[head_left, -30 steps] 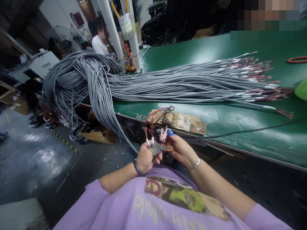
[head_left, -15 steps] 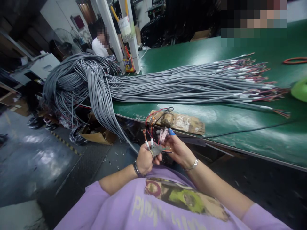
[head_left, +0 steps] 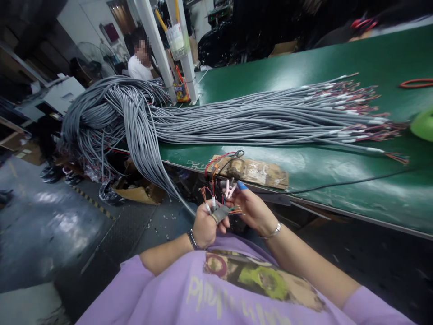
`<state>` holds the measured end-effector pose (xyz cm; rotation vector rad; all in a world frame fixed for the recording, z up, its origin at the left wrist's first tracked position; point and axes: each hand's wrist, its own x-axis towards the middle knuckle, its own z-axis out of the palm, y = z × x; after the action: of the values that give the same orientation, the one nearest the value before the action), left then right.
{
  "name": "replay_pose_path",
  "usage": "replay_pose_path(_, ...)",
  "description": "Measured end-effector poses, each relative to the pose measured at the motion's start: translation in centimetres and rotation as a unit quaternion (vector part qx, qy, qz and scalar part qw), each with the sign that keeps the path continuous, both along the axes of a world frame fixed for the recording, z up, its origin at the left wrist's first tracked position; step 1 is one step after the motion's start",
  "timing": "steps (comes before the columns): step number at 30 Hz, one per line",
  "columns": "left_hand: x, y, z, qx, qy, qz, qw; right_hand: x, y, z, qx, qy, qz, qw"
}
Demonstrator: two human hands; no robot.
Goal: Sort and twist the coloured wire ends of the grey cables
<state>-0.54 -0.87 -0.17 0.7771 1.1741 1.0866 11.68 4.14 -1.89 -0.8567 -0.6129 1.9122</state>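
My left hand (head_left: 205, 227) is closed in a fist around the ends of a few grey cables (head_left: 212, 205), whose thin red and orange wires stick up from it. My right hand (head_left: 252, 208) is beside it, fingers curled on the coloured wire tips (head_left: 234, 209), with a blue cover on the forefinger tip. Both hands hover below the near edge of the green table (head_left: 338, 174). A thick bundle of grey cables (head_left: 237, 119) lies across the table and spills over its left end to the floor.
A taped cardboard pad (head_left: 252, 170) with red and black wires sits at the table edge above my hands. A black cord runs rightward. A person in white (head_left: 140, 63) sits at the far left behind white posts. Cartons lie on the floor below the cables.
Both hands have stayed together in the same place, with only small finger shifts on the wire tips. The view has drifted slightly.
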Motion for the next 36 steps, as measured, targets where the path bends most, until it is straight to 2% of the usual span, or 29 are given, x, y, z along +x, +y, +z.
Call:
replay_pose_path(7,0.4,0.3,0.1,-0.01,0.012,-0.007,1.0,-0.4,0.6,-1.1,-0.047,0.046,0.041,0.997)
replay_pose_path(13,0.3,0.3,0.0,-0.021,0.017,-0.004,1.0,-0.7,0.9,-1.8,-0.007,0.024,0.006,1.0)
replay_pose_path(17,0.2,0.3,0.0,-0.022,0.02,-0.004,1.0,-0.8,0.8,-1.4,-0.039,0.035,-0.007,0.999)
replay_pose_path(24,-0.2,-0.2,-0.2,-0.003,0.01,0.007,1.0,0.2,-0.6,-1.9,-0.02,0.066,0.03,0.997)
replay_pose_path(29,-0.6,-0.2,-0.8,0.005,0.02,0.034,0.999,0.9,-2.9,-1.5,0.038,0.0,0.072,0.997)
replay_pose_path(32,-0.6,-0.1,-1.4,0.013,0.031,0.037,0.999,0.5,-4.0,-0.8,0.081,-0.07,0.035,0.994)
replay_pose_path(36,-0.8,-0.2,-1.9,0.038,0.038,0.012,0.998,-0.1,-4.3,-0.7,0.104,-0.14,-0.021,0.985)
